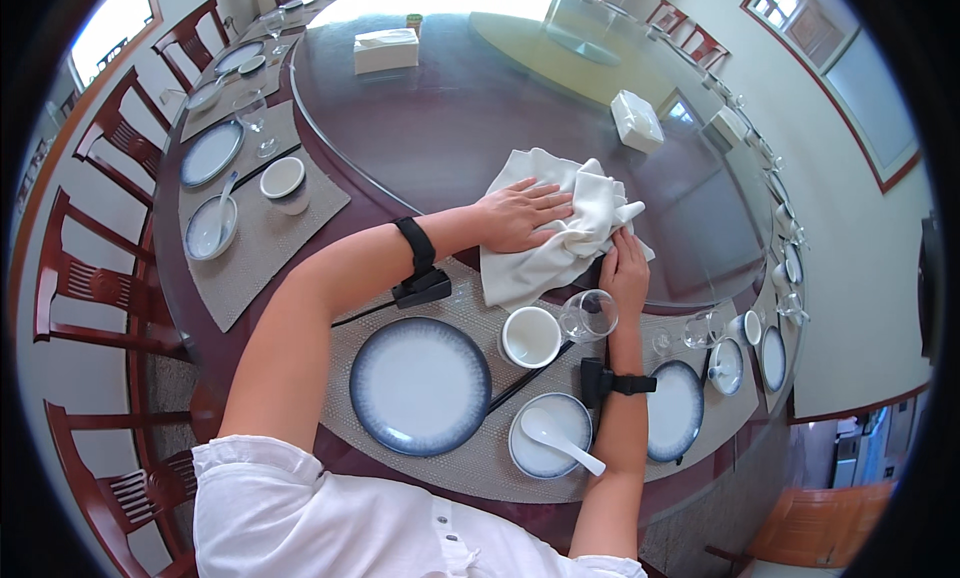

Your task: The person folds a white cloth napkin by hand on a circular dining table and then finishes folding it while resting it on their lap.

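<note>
A crumpled white cloth (pixel 525 270) lies across the near edge of the glass turntable (pixel 427 135). My left hand (pixel 521 214) rests flat on the cloth, palm down with the fingers spread. At the cloth's right edge is my right hand (pixel 625 265), its fingers together and touching the fabric; whether they pinch it is hidden. Just below the cloth stand a white cup (pixel 530 338) and a clear stemmed glass (pixel 590 315), the glass close by my right wrist. Under my forearms are a blue-rimmed plate (pixel 420 386) and a bowl (pixel 551 435) with a white spoon (pixel 559 439).
Black chopsticks (pixel 525 381) lie on the woven placemat (pixel 465 473). More place settings follow the round table's rim, including a plate (pixel 675 411) on the right and a cup (pixel 285 186) on the left. Tissue boxes (pixel 385 51) sit on the turntable. Wooden chairs (pixel 105 293) line the left.
</note>
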`<act>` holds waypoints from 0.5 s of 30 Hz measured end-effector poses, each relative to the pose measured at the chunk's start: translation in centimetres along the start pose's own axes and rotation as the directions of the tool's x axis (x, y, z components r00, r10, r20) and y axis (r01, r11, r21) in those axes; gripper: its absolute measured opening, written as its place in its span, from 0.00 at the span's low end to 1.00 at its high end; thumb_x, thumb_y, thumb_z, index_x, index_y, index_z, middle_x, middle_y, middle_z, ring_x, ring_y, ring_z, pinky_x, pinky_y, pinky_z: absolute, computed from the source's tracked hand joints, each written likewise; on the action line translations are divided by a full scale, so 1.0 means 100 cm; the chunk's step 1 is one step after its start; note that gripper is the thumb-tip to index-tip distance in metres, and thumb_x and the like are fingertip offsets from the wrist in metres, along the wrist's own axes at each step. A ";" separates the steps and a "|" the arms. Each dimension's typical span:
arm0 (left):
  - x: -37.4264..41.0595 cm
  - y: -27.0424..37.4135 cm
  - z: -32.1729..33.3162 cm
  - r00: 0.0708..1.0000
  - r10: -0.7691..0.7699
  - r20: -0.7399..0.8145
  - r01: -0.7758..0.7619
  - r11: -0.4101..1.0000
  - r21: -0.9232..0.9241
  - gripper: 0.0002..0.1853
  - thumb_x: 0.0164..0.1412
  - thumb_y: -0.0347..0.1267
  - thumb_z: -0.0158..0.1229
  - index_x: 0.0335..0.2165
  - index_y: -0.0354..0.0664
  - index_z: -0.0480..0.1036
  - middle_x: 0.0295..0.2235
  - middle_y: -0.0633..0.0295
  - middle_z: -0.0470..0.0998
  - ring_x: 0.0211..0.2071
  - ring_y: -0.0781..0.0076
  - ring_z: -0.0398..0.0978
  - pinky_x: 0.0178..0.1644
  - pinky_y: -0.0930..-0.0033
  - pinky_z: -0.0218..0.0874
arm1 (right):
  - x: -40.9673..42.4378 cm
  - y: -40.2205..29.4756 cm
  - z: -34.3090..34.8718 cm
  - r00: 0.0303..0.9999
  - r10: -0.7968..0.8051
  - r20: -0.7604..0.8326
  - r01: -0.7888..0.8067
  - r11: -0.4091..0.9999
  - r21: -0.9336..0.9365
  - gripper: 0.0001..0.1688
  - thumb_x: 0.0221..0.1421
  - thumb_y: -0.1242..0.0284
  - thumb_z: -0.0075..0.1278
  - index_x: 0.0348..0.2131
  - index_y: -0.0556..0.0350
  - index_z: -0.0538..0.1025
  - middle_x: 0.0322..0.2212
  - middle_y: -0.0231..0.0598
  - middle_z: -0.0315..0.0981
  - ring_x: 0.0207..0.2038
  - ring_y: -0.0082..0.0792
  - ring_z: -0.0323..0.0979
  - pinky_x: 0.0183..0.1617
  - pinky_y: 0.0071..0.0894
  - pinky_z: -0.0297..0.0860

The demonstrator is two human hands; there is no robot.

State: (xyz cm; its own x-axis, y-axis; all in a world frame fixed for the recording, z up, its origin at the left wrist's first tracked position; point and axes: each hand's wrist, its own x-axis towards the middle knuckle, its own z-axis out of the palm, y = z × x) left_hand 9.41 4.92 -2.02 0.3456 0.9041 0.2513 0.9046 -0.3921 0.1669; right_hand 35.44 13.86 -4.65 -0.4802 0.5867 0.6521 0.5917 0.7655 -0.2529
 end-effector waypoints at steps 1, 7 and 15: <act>-0.014 -0.002 -0.006 0.998 -0.062 0.007 0.062 0.998 0.020 0.32 0.72 0.48 0.34 0.68 0.48 0.53 0.71 0.59 0.48 0.72 0.61 0.42 0.75 0.51 0.30 | -0.001 0.002 0.001 1.000 -0.007 0.002 0.007 1.000 -0.014 0.22 0.64 0.68 0.44 0.52 0.58 0.77 0.54 0.48 0.74 0.58 0.54 0.69 0.61 0.51 0.63; -0.100 -0.048 -0.034 0.867 -0.497 -0.022 0.493 0.853 0.170 0.35 0.72 0.53 0.31 0.70 0.51 0.48 0.72 0.59 0.45 0.73 0.62 0.39 0.74 0.49 0.26 | -0.003 0.005 0.000 1.000 -0.020 0.004 0.020 0.999 -0.025 0.22 0.65 0.65 0.44 0.52 0.57 0.77 0.54 0.48 0.74 0.58 0.52 0.69 0.62 0.50 0.63; -0.140 -0.076 -0.053 0.730 -0.676 -0.099 0.680 0.705 0.201 0.34 0.71 0.57 0.32 0.69 0.62 0.51 0.72 0.68 0.46 0.73 0.61 0.39 0.72 0.36 0.23 | -0.001 -0.018 -0.007 0.995 -0.060 0.079 0.056 0.997 0.051 0.22 0.67 0.64 0.43 0.52 0.55 0.78 0.55 0.46 0.73 0.60 0.49 0.67 0.63 0.48 0.62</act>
State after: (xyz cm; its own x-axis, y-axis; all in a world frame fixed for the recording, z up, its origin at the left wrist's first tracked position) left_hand -3.62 -5.65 -1.73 -0.3836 0.9086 0.1651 0.9231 0.3721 0.0971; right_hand 34.85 12.31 -3.77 -0.5644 0.5586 0.6078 0.5298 0.8098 -0.2522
